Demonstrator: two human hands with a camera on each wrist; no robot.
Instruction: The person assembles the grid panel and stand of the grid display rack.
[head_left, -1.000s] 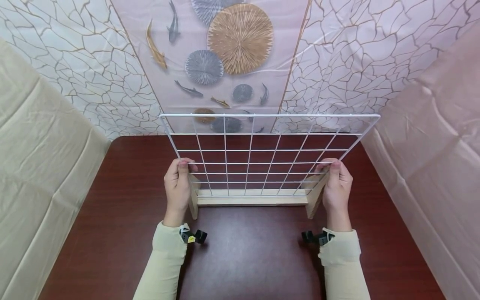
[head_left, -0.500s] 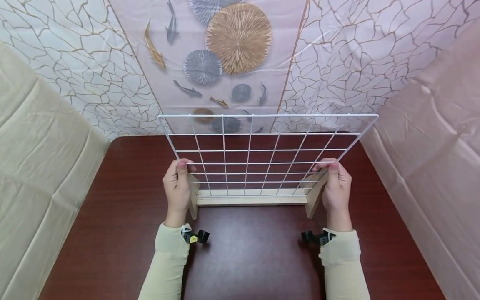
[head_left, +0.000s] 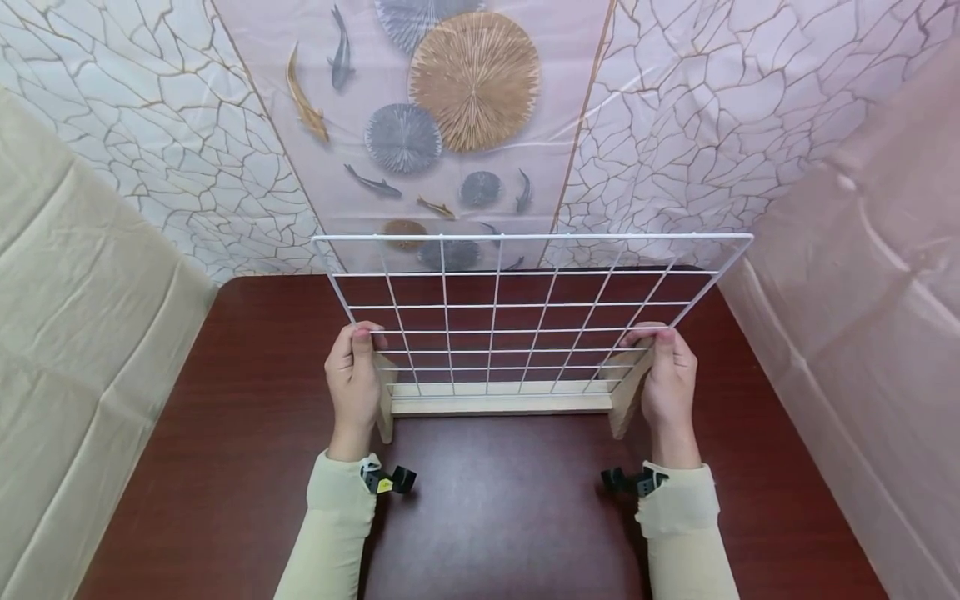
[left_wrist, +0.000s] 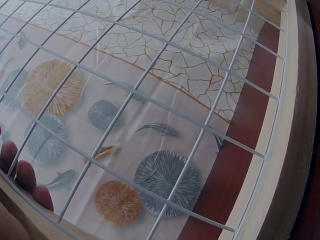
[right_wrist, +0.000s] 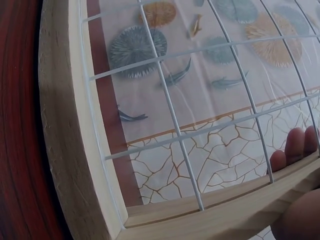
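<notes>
A white wire grid panel point(head_left: 495, 332) stands in a pale wooden stand, leaning with its top edge toward the back. The stand has a crossbar point(head_left: 501, 407) along the bottom, a left side piece point(head_left: 385, 404) and a right side piece point(head_left: 627, 398). My left hand point(head_left: 354, 387) grips the left edge, thumb in front and fingers behind the wires. On the opposite edge, my right hand point(head_left: 670, 392) holds on in the same way. Fingertips point(left_wrist: 26, 176) show behind the grid in the left wrist view, and likewise fingertips point(right_wrist: 295, 145) in the right wrist view.
The stand rests on a dark red-brown table point(head_left: 495, 500) with rounded far corners. A patterned cloth point(head_left: 480, 183) hangs behind it. Beige cloth walls, one on the left point(head_left: 82, 333) and one on the right point(head_left: 862, 317), flank the table.
The head view has shifted very slightly. Both hands keep their grip, and the grid panel and stand show no clear movement on the table.
</notes>
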